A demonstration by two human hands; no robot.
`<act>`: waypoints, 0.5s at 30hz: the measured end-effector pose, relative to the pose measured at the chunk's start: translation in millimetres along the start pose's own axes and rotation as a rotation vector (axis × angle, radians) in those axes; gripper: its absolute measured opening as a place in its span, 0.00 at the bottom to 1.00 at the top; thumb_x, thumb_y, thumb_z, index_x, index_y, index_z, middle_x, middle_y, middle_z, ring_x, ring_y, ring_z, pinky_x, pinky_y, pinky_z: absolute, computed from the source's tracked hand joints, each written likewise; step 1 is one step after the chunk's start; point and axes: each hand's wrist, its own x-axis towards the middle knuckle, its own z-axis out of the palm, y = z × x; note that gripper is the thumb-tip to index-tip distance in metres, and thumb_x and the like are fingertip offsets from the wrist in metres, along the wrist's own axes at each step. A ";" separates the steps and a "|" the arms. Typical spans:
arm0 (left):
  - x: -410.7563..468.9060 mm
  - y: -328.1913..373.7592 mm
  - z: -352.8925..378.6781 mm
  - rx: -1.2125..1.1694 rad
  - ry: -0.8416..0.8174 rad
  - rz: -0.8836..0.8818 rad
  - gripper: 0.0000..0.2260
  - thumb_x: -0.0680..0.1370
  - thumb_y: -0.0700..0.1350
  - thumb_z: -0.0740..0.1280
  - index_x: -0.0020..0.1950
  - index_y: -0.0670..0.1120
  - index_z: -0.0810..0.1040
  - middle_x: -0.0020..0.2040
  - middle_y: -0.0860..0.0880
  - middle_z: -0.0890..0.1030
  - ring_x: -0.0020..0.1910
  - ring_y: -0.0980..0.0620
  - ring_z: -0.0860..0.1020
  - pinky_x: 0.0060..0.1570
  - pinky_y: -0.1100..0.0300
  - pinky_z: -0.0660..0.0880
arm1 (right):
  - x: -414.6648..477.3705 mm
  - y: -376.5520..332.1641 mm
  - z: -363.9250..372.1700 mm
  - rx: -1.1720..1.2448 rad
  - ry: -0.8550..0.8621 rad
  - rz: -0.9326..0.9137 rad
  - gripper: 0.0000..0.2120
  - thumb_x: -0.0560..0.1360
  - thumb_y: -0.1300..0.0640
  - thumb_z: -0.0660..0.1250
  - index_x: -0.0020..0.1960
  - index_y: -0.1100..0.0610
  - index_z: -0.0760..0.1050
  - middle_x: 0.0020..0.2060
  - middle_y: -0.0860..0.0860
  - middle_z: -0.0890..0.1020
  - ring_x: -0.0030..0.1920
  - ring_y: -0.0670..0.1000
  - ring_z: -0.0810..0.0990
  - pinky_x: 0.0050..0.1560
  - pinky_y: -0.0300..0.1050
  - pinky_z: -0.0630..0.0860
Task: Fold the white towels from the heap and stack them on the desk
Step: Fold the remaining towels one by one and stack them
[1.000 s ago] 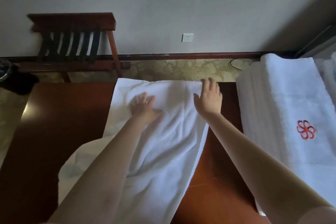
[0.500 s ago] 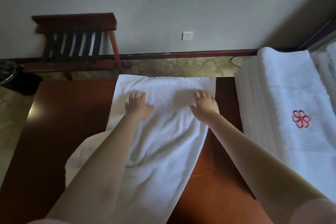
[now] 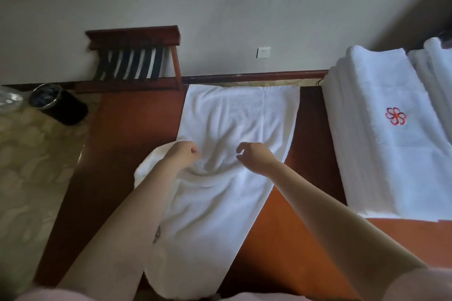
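Beneath both hands, and running on past them toward the wall, lies the white towel (image 3: 239,115) we are folding, spread on the desk (image 3: 127,144). Its long axis runs straight away from us, from the near desk edge behind our wrists to the far edge ahead of our knuckles. Our left hand (image 3: 182,156) and right hand (image 3: 254,157) sit side by side about halfway along it, neither nearer the far end, so we judge the next fold will go along that axis. Both hands are curled. Creases gather between them and run up to the left knuckles, but we cannot tell whether either one actually pinches cloth. Left of our left forearm a loose flap (image 3: 151,164) bulges out. Well to the right of our right hand stands the stack of folded towels (image 3: 367,154), its top one bearing a red flower emblem (image 3: 395,116); we can read no lettering anywhere.
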 end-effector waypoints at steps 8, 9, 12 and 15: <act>-51.7 -71.6 20.6 0.134 -0.096 0.106 0.23 0.78 0.52 0.66 0.70 0.44 0.69 0.68 0.45 0.70 0.65 0.44 0.70 0.61 0.54 0.71 | -78.0 -32.8 71.5 0.001 -0.022 0.160 0.10 0.77 0.53 0.61 0.54 0.54 0.77 0.49 0.53 0.81 0.51 0.55 0.78 0.44 0.42 0.69; -56.5 -81.2 24.6 0.192 -0.097 0.105 0.28 0.77 0.54 0.66 0.72 0.45 0.65 0.71 0.44 0.66 0.67 0.43 0.67 0.62 0.52 0.70 | -88.8 -38.4 81.2 -0.002 -0.012 0.184 0.10 0.77 0.53 0.61 0.53 0.55 0.77 0.49 0.54 0.80 0.50 0.55 0.78 0.42 0.42 0.69; -67.9 -109.6 35.6 0.253 -0.131 0.048 0.40 0.74 0.59 0.67 0.78 0.49 0.50 0.76 0.46 0.55 0.73 0.42 0.60 0.66 0.49 0.67 | -121.4 -49.7 112.9 -0.041 0.026 0.286 0.10 0.77 0.54 0.59 0.54 0.58 0.73 0.49 0.54 0.79 0.43 0.55 0.76 0.34 0.43 0.67; -74.1 -133.2 44.6 0.326 -0.078 0.051 0.38 0.75 0.57 0.66 0.77 0.48 0.49 0.72 0.44 0.63 0.68 0.42 0.66 0.59 0.51 0.71 | -156.3 -54.1 145.5 -0.029 0.120 0.443 0.13 0.77 0.55 0.60 0.60 0.57 0.65 0.55 0.53 0.73 0.45 0.56 0.75 0.35 0.45 0.69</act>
